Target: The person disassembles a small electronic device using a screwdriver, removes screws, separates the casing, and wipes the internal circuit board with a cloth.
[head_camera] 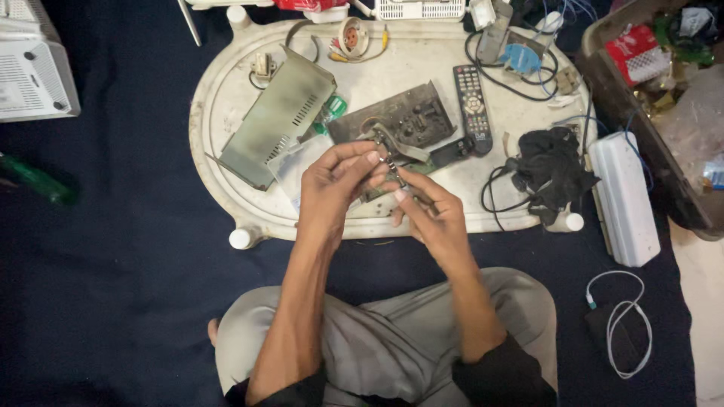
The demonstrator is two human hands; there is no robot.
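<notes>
Dark blue cloth covers the floor where you sit cross-legged, and an oval white tray (pixel 226 113) serves as your low surface. On it, from large to small, lie a vented grey metal cover (pixel 275 117), a dark circuit board (pixel 407 117), a crumpled black cloth (pixel 550 166) and a black remote control (pixel 473 108); a long white casing (pixel 622 196) lies just off the tray's right end.

Your left hand (pixel 332 185) and right hand (pixel 430 215) meet above the near edge of the tray, fingertips pressed together on a small dark metal part (pixel 392 167); you pinch it from both sides.

The part is tiny and held only by fingertips, so a slip could likely drop it into the clutter or onto the dark cloth, where it would be hard to spot.
</notes>
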